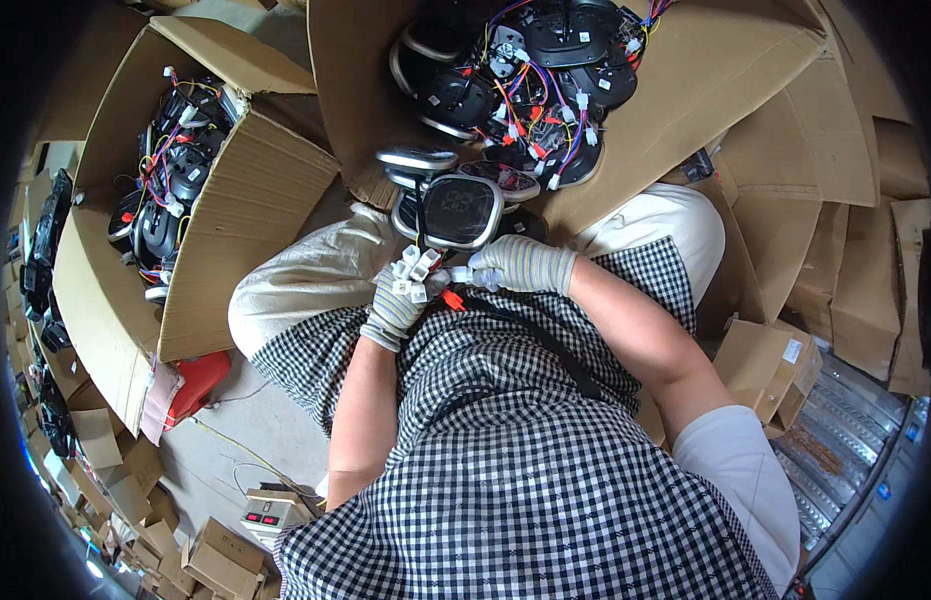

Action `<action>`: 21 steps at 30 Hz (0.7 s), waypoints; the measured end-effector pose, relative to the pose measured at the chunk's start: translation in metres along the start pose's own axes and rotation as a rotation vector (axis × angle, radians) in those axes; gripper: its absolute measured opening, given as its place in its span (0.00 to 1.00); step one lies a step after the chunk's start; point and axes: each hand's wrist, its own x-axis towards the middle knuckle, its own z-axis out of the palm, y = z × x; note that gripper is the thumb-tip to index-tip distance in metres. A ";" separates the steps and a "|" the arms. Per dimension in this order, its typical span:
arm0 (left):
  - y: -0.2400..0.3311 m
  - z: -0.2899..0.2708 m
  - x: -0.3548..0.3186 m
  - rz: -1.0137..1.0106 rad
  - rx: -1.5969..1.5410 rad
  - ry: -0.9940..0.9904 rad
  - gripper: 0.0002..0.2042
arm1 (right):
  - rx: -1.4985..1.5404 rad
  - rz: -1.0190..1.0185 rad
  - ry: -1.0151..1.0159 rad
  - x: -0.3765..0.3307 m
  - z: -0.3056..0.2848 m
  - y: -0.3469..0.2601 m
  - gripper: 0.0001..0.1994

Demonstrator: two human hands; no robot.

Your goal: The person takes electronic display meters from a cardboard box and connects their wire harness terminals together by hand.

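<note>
My left hand (390, 312), in a striped knit glove, is closed around a bunch of white plug connectors (415, 268) above my lap. My right hand (530, 265), gloved alike, pinches at a small white connector (461, 274) beside that bunch. A red connector (452, 300) dangles just below, between the hands. Right beyond them lies a rounded black display panel (463, 212) with a silver rim, a dark cable running over its left side. More such panels (415, 160) are stacked behind it. The fingertips are partly hidden by the connectors.
A big open carton (705, 90) ahead holds black panels with coloured wires (545, 90). Another open carton (250, 200) on the left holds similar parts (180, 170). A small box (760, 365) stands at the right, a red object (200, 385) by the left carton.
</note>
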 end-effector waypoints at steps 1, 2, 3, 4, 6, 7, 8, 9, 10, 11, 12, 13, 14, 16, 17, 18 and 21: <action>-0.002 0.000 -0.002 0.000 0.005 -0.001 0.15 | 0.001 -0.005 0.001 0.000 -0.001 -0.003 0.06; -0.004 -0.001 -0.003 0.012 0.029 -0.030 0.14 | -0.072 -0.032 0.015 -0.001 -0.002 -0.005 0.07; -0.006 -0.001 -0.005 0.024 0.052 -0.059 0.14 | -0.145 -0.059 0.031 -0.001 -0.004 -0.008 0.07; -0.004 -0.002 -0.002 0.029 0.051 -0.060 0.14 | -0.145 -0.057 0.036 -0.002 -0.005 -0.008 0.07; 0.001 -0.007 0.004 -0.032 0.015 -0.038 0.15 | -0.218 -0.021 0.043 -0.003 -0.008 -0.010 0.08; 0.002 -0.006 0.004 -0.029 0.019 -0.038 0.15 | -0.218 -0.024 0.047 -0.004 -0.007 -0.011 0.08; 0.001 -0.006 0.004 -0.037 0.003 -0.027 0.16 | -0.197 -0.018 0.077 -0.007 -0.006 -0.013 0.09; 0.002 -0.008 0.004 -0.045 -0.010 -0.016 0.17 | -0.177 -0.014 0.107 -0.011 -0.005 -0.015 0.10; 0.004 -0.010 0.006 -0.014 0.022 0.034 0.18 | -0.184 -0.015 0.134 -0.016 -0.004 -0.015 0.10; 0.004 -0.013 0.010 -0.051 0.006 0.160 0.16 | -0.130 -0.002 0.138 -0.022 -0.005 -0.019 0.10; 0.003 -0.017 0.013 -0.149 -0.041 0.150 0.14 | 0.075 0.022 0.113 -0.033 -0.007 -0.024 0.13; 0.009 -0.025 0.031 -0.231 -0.101 0.141 0.12 | 0.278 0.057 0.098 -0.050 -0.010 -0.027 0.17; -0.004 -0.019 0.027 -0.163 -0.058 0.276 0.09 | 0.509 -0.052 0.115 -0.057 0.004 -0.015 0.20; 0.001 -0.034 0.052 0.076 0.196 0.330 0.09 | 0.600 0.033 0.059 -0.072 0.010 -0.012 0.19; 0.011 -0.047 0.066 0.146 0.253 0.357 0.10 | 0.589 0.139 0.010 -0.081 0.006 -0.023 0.18; 0.031 -0.065 0.085 0.065 0.207 0.378 0.10 | 0.536 0.078 0.011 -0.085 0.009 -0.023 0.17; 0.048 -0.114 0.120 -0.150 0.696 0.339 0.09 | 0.404 -0.017 -0.011 -0.084 0.020 -0.013 0.22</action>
